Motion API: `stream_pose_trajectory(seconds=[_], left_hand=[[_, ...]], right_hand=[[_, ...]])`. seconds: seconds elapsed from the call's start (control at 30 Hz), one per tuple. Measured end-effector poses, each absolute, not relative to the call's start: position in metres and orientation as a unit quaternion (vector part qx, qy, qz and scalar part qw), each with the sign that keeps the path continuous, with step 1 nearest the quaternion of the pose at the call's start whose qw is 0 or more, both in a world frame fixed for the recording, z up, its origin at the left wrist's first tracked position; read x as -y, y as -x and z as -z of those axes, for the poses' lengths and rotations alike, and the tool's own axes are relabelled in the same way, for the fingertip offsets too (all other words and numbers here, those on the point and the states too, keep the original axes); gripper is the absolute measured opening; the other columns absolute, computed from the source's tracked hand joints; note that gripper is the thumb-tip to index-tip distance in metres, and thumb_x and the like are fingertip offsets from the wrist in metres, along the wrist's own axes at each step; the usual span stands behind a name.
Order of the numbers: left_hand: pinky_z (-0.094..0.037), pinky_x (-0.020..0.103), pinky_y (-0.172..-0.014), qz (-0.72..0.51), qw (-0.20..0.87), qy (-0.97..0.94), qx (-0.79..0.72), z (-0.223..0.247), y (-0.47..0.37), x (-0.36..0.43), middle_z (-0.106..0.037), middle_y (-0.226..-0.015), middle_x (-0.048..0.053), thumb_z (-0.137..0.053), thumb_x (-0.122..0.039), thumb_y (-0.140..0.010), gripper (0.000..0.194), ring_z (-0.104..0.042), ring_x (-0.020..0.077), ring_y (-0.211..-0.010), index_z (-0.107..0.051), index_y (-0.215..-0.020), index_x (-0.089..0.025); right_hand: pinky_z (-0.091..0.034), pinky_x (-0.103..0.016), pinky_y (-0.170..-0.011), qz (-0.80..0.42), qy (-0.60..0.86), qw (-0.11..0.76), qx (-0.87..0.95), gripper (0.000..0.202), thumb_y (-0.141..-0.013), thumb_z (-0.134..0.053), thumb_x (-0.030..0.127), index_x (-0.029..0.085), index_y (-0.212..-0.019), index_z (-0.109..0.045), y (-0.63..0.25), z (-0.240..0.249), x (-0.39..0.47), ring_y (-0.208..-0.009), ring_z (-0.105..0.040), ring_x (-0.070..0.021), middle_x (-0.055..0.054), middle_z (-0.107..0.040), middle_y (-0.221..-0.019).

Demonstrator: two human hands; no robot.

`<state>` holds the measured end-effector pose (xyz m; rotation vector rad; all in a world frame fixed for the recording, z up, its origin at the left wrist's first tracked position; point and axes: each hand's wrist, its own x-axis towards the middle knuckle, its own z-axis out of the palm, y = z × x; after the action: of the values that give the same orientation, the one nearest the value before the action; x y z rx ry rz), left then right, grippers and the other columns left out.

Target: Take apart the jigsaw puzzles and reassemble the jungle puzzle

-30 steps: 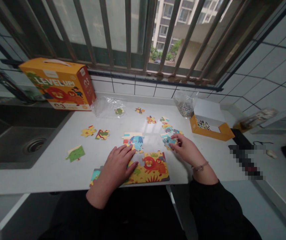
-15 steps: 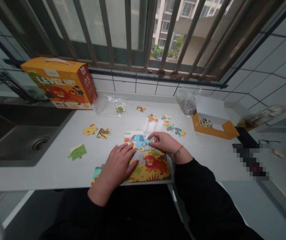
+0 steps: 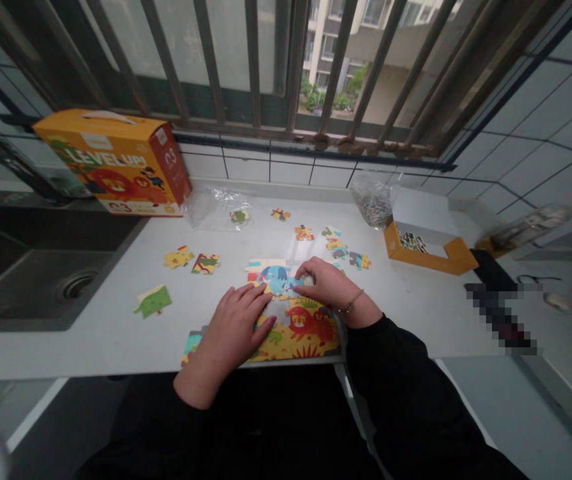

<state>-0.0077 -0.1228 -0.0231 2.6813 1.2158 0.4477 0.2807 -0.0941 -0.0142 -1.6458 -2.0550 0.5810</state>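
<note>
A partly joined jigsaw puzzle [image 3: 311,323] with red lions on a yellow ground lies at the counter's front edge. My left hand [image 3: 239,320] rests flat over its left part, fingers stretched out and thumb apart, hiding some of the picture. Its fingertips touch the lower edge of a blue elephant section [image 3: 273,277]. At the upper right of the puzzle, my right hand [image 3: 323,283] is pinched on a blue puzzle piece [image 3: 297,285] beside the elephant. Part of that piece is hidden by the fingers.
Loose puzzle pieces [image 3: 206,263] lie scattered beyond and left of the puzzle. An orange box [image 3: 121,170] stands by the sink [image 3: 116,273]. At the back are a clear plastic bag [image 3: 216,207], a filled bag [image 3: 376,207] and an opened orange-and-white box [image 3: 431,257].
The view has shifted slightly. Both hands stay nearly in place, with the right hand still pinching the blue piece beside the elephant.
</note>
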Motion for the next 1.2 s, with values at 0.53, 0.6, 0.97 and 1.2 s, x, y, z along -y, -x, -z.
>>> stream_pose_trajectory(seconds=[0.53,0.6,0.97,1.2], left_hand=[[-0.040,0.061,-0.127,-0.139,0.083,-0.902,-0.400,0.024,0.009,0.122,-0.062,-0.161,0.012,-0.062,-0.044,-0.107,0.046,-0.055,0.0346,-0.149,-0.065,-0.148,-0.023],[-0.041,0.061,-0.127,-0.139,0.078,-0.903,-0.400,0.023,0.008,0.122,-0.062,-0.162,0.012,-0.062,-0.043,-0.107,0.046,-0.055,0.0344,-0.148,-0.065,-0.148,-0.023],[-0.041,0.063,-0.127,-0.156,0.095,-0.899,-0.399,0.021,0.008,0.123,-0.062,-0.161,0.014,-0.062,-0.042,-0.106,0.044,-0.056,0.0352,-0.147,-0.067,-0.146,-0.024],[-0.039,0.064,-0.127,-0.153,0.094,-0.899,-0.399,0.024,0.006,0.123,-0.062,-0.161,0.014,-0.060,-0.042,-0.107,0.044,-0.055,0.0356,-0.148,-0.067,-0.147,-0.025]], right_hand=[[-0.053,-0.036,-0.095,-0.251,0.565,0.187,0.763,0.050,-0.077,-0.102,0.033,0.023,-0.120,-0.077,-0.288,0.012,0.095,-0.105,-0.067,-0.0217,-0.005,-0.068,-0.116],[-0.053,-0.036,-0.095,-0.249,0.566,0.189,0.763,0.050,-0.077,-0.103,0.034,0.023,-0.119,-0.078,-0.287,0.013,0.094,-0.105,-0.067,-0.0215,-0.005,-0.068,-0.117],[-0.055,-0.040,-0.105,-0.269,0.531,0.189,0.781,0.050,-0.082,-0.100,0.033,0.023,-0.125,-0.077,-0.292,0.008,0.097,-0.112,-0.068,-0.0234,-0.008,-0.066,-0.124],[-0.055,-0.039,-0.102,-0.273,0.542,0.178,0.775,0.052,-0.079,-0.100,0.027,0.024,-0.125,-0.078,-0.290,0.003,0.098,-0.108,-0.067,-0.0223,-0.008,-0.066,-0.125]])
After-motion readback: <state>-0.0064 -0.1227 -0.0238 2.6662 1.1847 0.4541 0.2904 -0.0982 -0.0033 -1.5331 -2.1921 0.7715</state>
